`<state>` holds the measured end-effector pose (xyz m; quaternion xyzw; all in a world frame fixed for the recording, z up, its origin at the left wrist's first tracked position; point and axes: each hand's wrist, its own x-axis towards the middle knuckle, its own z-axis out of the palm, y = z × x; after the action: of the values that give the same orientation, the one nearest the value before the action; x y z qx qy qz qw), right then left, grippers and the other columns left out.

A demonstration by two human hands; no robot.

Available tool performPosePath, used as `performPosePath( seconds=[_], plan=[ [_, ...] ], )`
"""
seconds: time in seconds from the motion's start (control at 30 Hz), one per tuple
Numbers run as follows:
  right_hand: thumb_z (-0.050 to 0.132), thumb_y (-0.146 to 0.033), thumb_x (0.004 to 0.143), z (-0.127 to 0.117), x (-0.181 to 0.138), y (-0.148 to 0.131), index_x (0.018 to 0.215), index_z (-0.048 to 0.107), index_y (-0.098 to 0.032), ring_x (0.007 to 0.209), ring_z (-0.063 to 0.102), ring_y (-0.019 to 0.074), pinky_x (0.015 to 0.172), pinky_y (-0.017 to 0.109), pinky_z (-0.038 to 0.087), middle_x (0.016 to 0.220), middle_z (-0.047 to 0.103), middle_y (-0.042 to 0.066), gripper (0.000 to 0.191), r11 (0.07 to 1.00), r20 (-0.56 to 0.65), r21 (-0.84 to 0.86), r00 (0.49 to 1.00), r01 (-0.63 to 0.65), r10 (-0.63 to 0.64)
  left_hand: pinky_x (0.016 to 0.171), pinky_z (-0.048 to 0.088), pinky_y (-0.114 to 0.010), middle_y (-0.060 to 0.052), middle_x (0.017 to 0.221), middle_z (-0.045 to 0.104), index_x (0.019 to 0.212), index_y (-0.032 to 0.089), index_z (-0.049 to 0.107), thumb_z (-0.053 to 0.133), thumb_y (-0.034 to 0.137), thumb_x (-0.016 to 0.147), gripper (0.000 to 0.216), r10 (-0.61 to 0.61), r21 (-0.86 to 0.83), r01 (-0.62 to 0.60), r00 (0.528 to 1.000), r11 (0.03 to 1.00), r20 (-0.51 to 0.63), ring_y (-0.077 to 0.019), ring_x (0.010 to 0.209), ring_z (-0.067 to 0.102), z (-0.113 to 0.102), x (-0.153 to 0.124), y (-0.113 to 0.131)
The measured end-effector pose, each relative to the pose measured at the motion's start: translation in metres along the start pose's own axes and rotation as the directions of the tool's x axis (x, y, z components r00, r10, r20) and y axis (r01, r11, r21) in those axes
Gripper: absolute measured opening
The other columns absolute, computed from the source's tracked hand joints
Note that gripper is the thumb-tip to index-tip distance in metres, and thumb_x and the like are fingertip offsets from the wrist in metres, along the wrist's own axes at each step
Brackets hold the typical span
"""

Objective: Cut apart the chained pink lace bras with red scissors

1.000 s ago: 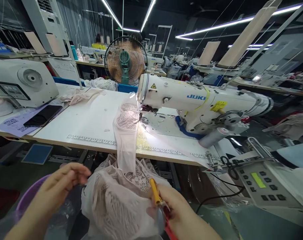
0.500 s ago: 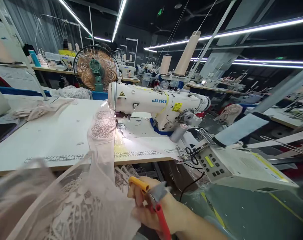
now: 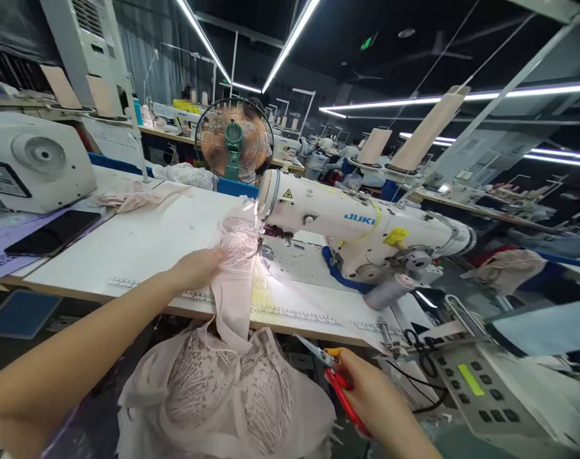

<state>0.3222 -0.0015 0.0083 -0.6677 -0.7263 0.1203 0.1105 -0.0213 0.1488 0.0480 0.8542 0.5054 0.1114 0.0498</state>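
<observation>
My right hand (image 3: pixel 361 386) is closed around scissors (image 3: pixel 335 376) with red and yellow handles, below the table's front edge. The blades point up and left. On the table, my left hand (image 3: pixel 199 268) touches the left edge of a lace cup (image 3: pixel 239 245); its fingertips are blurred. That cup lies beside the needle of a white sewing machine (image 3: pixel 319 207), under a bright lamp. From it a pale pink strip (image 3: pixel 232 306) runs over the table edge to a pale pink lace bra (image 3: pixel 213 395), which hangs in front of me.
A dark phone (image 3: pixel 53 233) lies on purple paper at the left, near another machine (image 3: pixel 36 159). Loose pink fabric (image 3: pixel 137 196) rests farther back. A fan (image 3: pixel 233 137) stands behind the table. At the right are a control box (image 3: pixel 505 395), black scissors (image 3: pixel 421 350) and a grey thread cone (image 3: pixel 389 293).
My left hand has come into view and reached the lace cup. The bra has swung from the lower left to the middle. My right hand still holds the scissors; the view has turned left.
</observation>
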Motion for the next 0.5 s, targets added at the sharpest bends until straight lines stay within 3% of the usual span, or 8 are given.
performPosePath(
  seconds=[0.07, 0.13, 0.23, 0.33, 0.37, 0.43, 0.5],
  plan=[
    [0.051, -0.026, 0.080, 0.008, 0.007, -0.008, 0.071, 0.047, -0.022, 0.056, 0.058, 0.0186, 0.050, 0.025, 0.042, 0.062, 0.061, 0.000, 0.011, 0.987, 0.013, 0.147, 0.998, 0.062, -0.065, 0.092, 0.041, -0.035, -0.013, 0.120, 0.061, 0.115, 0.014, 0.059, 0.047, 0.018, 0.084, 0.033, 0.057, 0.055, -0.057, 0.998, 0.997, 0.005, -0.0250, 0.105, 0.057, 0.011, 0.012, -0.012],
    [0.052, -0.033, 0.082, 0.013, 0.015, -0.021, 0.082, 0.053, -0.022, 0.065, 0.063, 0.0211, 0.058, 0.029, 0.049, 0.072, 0.066, 0.004, 0.011, 0.939, 0.006, 0.319, 0.990, 0.131, -0.140, 0.086, 0.043, -0.036, -0.014, 0.103, 0.065, 0.098, 0.013, 0.065, 0.051, 0.018, 0.083, 0.021, 0.096, 0.117, -0.096, 0.995, 0.988, 0.007, -0.0261, 0.096, 0.059, 0.015, 0.008, -0.018],
    [0.050, -0.045, 0.085, 0.020, 0.026, -0.048, 0.097, 0.057, -0.021, 0.089, 0.066, 0.0262, 0.075, 0.035, 0.053, 0.097, 0.068, 0.012, 0.027, 0.829, -0.041, 0.533, 0.984, 0.170, -0.176, 0.068, 0.045, -0.031, -0.011, 0.080, 0.065, 0.073, 0.014, 0.066, 0.048, 0.018, 0.086, 0.022, 0.150, 0.192, -0.152, 0.988, 0.970, 0.025, -0.0239, 0.077, 0.060, 0.008, -0.023, -0.008],
    [0.048, -0.056, 0.085, 0.029, 0.034, -0.077, 0.103, 0.058, -0.019, 0.102, 0.062, 0.0287, 0.086, 0.039, 0.050, 0.107, 0.066, 0.015, 0.042, 0.672, -0.056, 0.722, 0.983, 0.162, -0.177, 0.057, 0.043, -0.028, -0.007, 0.074, 0.064, 0.082, 0.017, 0.066, 0.042, 0.017, 0.089, 0.025, 0.224, 0.225, -0.223, 0.974, 0.949, 0.022, -0.0206, 0.066, 0.058, 0.003, -0.070, 0.021],
    [0.048, -0.059, 0.085, 0.032, 0.035, -0.085, 0.103, 0.058, -0.018, 0.100, 0.063, 0.0282, 0.086, 0.039, 0.050, 0.104, 0.066, 0.014, 0.045, 0.598, -0.027, 0.789, 0.980, 0.142, -0.197, 0.056, 0.043, -0.027, -0.005, 0.074, 0.065, 0.089, 0.018, 0.066, 0.042, 0.016, 0.088, 0.024, 0.271, 0.223, -0.264, 0.963, 0.938, 0.000, -0.0196, 0.065, 0.058, 0.006, -0.087, 0.032],
    [0.049, -0.063, 0.083, 0.038, 0.034, -0.099, 0.105, 0.058, -0.017, 0.092, 0.066, 0.0257, 0.081, 0.036, 0.052, 0.094, 0.068, 0.011, 0.052, 0.441, 0.067, 0.894, 0.948, 0.081, -0.310, 0.050, 0.040, -0.026, -0.003, 0.068, 0.064, 0.093, 0.018, 0.065, 0.041, 0.012, 0.086, 0.025, 0.402, 0.187, -0.369, 0.895, 0.910, -0.191, -0.0168, 0.055, 0.056, 0.017, -0.118, 0.049],
    [0.048, -0.065, 0.082, 0.043, 0.030, -0.107, 0.112, 0.057, -0.019, 0.082, 0.068, 0.0225, 0.071, 0.031, 0.054, 0.085, 0.069, 0.007, 0.056, 0.385, 0.120, 0.920, 0.883, 0.073, -0.454, 0.049, 0.043, -0.024, -0.001, 0.063, 0.064, 0.092, 0.023, 0.066, 0.043, 0.012, 0.087, 0.026, 0.412, 0.142, -0.387, 0.856, 0.911, -0.312, -0.0155, 0.052, 0.055, 0.035, -0.147, 0.057]
  ],
)
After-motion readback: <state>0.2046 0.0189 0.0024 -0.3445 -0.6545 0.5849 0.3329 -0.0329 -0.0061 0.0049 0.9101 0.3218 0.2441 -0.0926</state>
